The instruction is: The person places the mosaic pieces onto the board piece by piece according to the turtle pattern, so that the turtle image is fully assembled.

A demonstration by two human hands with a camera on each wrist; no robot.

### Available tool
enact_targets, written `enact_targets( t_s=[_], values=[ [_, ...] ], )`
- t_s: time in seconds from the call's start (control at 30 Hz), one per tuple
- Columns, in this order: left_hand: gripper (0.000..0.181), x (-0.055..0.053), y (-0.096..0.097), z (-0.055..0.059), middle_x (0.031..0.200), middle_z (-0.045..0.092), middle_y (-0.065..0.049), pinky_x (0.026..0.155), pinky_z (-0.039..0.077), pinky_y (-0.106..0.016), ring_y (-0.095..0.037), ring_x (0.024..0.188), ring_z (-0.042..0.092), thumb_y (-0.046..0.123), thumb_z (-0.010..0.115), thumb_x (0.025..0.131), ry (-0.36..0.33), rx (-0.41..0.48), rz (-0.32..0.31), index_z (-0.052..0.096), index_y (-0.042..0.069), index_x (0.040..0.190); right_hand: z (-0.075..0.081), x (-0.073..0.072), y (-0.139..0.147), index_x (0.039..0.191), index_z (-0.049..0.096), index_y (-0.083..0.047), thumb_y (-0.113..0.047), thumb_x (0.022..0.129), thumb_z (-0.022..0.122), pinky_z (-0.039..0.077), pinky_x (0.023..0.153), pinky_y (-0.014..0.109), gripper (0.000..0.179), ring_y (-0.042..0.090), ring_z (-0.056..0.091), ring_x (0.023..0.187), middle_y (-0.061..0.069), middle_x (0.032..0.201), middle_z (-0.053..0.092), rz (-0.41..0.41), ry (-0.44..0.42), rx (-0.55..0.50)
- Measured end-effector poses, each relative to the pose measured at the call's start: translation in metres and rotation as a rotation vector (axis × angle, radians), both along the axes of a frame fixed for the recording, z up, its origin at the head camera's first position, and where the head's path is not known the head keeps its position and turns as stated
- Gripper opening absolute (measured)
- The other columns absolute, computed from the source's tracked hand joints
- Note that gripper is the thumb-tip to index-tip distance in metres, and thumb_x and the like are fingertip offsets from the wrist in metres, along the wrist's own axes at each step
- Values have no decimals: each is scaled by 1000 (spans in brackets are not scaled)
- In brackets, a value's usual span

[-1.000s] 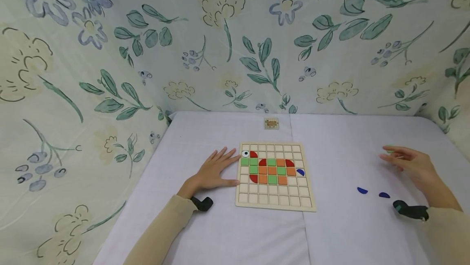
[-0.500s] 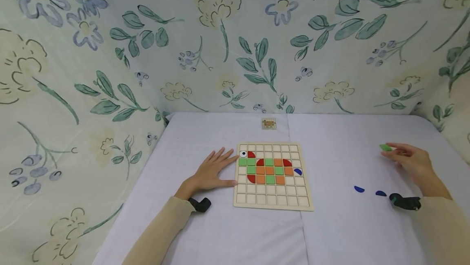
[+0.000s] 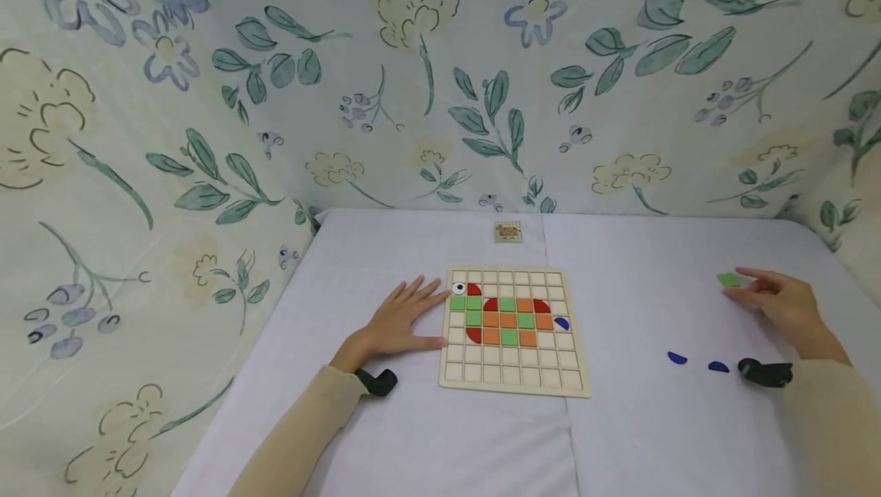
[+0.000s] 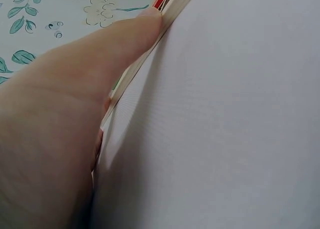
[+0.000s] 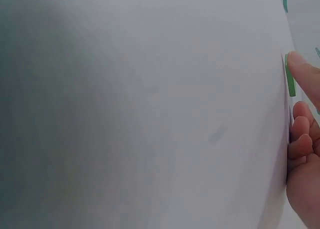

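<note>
My left hand (image 3: 394, 323) lies spread on the cloth, its thumb and index fingertips right at the left edge of a wooden grid board (image 3: 508, 384). The left wrist view shows the thumb (image 4: 130, 36) at the board's rim. Red, green and orange tiles, a white eye tile (image 3: 459, 288) and a blue half-round tile (image 3: 561, 323) lie in the board's squares. On the right, my right hand (image 3: 785, 310) pinches a green tile (image 3: 728, 280) between thumb and fingers. In the right wrist view this green tile (image 5: 290, 76) appears edge-on at the thumb tip.
Two blue half-round tiles (image 3: 677, 358) lie on the white cloth (image 3: 633, 428) between the board and the right wrist. Behind the board is a small patterned card (image 3: 508, 232). A flowered curtain (image 3: 385, 99) hangs behind and to the left of the table.
The green tile, mostly hidden by my right hand's fingers a second ago, now shows in front of the fingertips. The left hand and the board have stayed in place.
</note>
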State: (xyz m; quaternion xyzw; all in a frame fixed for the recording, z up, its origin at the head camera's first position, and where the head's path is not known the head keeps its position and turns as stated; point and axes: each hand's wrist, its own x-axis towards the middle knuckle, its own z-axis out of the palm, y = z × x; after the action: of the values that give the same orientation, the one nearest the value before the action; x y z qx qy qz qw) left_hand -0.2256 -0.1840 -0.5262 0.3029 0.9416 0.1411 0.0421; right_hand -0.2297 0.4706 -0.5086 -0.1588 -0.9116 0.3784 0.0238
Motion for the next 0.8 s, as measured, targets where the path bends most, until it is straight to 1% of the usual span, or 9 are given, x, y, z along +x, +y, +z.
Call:
enact_targets(
  t_s=[0.17, 0.37, 0.43, 0.53, 0.63, 0.7, 0.8],
  values=[
    [97, -2, 0, 1, 167, 6, 8, 121, -1, -49, -24, 153, -3, 85, 48, 81, 5, -5, -3, 19, 37, 160, 0, -2, 0, 148, 42, 1, -47, 88, 74, 40, 61, 24, 82, 22, 41, 84, 6, 94, 51, 11, -10, 7],
    [97, -1, 0, 1, 167, 4, 10, 120, -3, -47, -22, 153, -4, 86, 47, 80, -5, -22, 8, 16, 40, 160, -2, -4, 1, 147, 41, 3, -54, 87, 72, 37, 63, 29, 89, 24, 38, 87, 12, 98, 46, 35, -34, -2],
    [97, -1, -1, 0, 167, 4, 10, 120, -3, -47, -22, 153, -4, 86, 46, 80, -6, -23, 8, 16, 40, 159, -3, -6, 2, 147, 43, 2, -57, 86, 71, 36, 64, 31, 90, 26, 37, 88, 13, 99, 45, 38, -42, 5],
    [97, 0, 0, 0, 167, 5, 10, 120, -4, -46, -21, 153, -4, 87, 46, 80, -6, -16, 8, 17, 40, 159, -5, -8, 3, 143, 49, 1, -57, 85, 72, 34, 67, 34, 85, 27, 37, 88, 14, 100, 44, 36, -42, 8],
    [97, 0, 0, 0, 167, 5, 10, 120, -4, -46, -21, 153, -5, 87, 46, 79, -5, -16, 10, 17, 40, 159, -5, -8, 3, 131, 59, -3, -56, 85, 74, 32, 67, 35, 72, 27, 36, 87, 13, 98, 44, 33, -34, 10],
    [97, 0, 0, 0, 167, 5, 10, 120, -3, -46, -22, 153, -4, 86, 46, 80, -1, -12, 8, 17, 39, 160, -4, -8, 2, 129, 59, -1, -52, 87, 74, 33, 65, 34, 68, 26, 36, 85, 12, 97, 44, 37, -27, 16],
    [97, 0, 0, 0, 167, 7, 8, 121, -1, -49, -24, 153, -2, 85, 47, 81, 10, -3, 2, 19, 37, 160, -1, -7, 0, 129, 59, 3, -46, 89, 73, 34, 62, 32, 64, 24, 38, 83, 11, 93, 47, 43, -12, 59]
  ],
)
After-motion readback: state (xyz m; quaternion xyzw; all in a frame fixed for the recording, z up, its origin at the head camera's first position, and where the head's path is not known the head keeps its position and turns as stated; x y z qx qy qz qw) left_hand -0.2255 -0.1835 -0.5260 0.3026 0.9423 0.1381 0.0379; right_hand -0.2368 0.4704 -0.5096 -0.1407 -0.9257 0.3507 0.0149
